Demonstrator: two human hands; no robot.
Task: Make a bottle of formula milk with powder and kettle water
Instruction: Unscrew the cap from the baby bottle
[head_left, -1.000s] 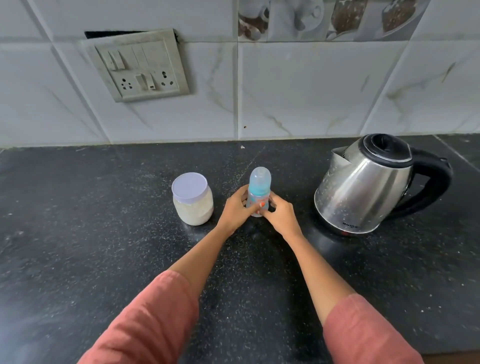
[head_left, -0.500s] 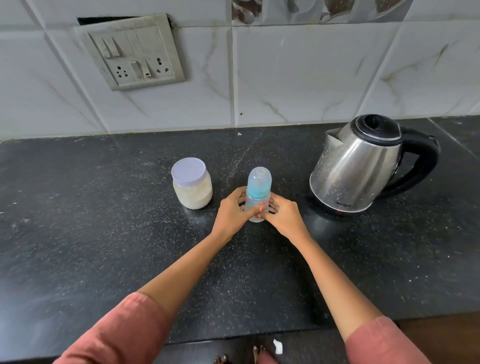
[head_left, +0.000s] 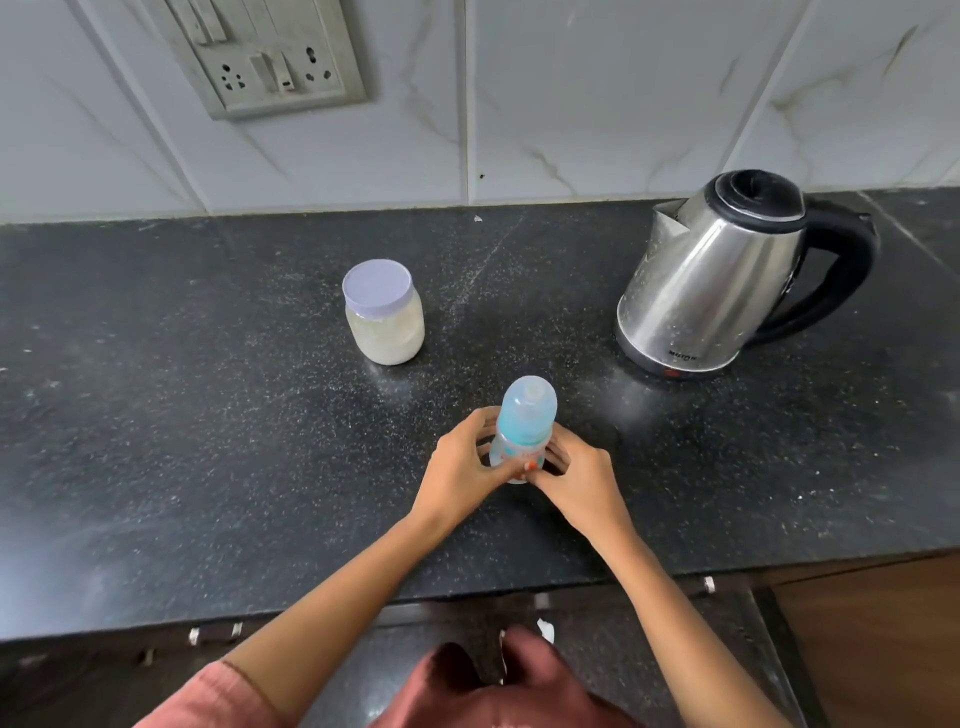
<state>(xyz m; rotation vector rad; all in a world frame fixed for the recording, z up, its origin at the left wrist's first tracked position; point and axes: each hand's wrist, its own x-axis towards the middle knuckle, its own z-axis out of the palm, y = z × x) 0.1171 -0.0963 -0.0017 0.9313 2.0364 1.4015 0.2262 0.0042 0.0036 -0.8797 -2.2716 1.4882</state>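
The baby bottle (head_left: 524, 426) stands upright on the black, speckled stone counter (head_left: 208, 415) and is held between both hands: the left hand (head_left: 462, 467) curls round its left side and the right hand (head_left: 582, 480) round its right side, both gripping the clear lower body. The bottle is a slim cylinder of clear plastic with a frosted, pale blue domed cap. Behind it to the left stands a round clear jar (head_left: 384, 317) of pale powder with a flat lilac lid, and further to the right a shiny steel kettle (head_left: 711, 280) with a black lid and handle.
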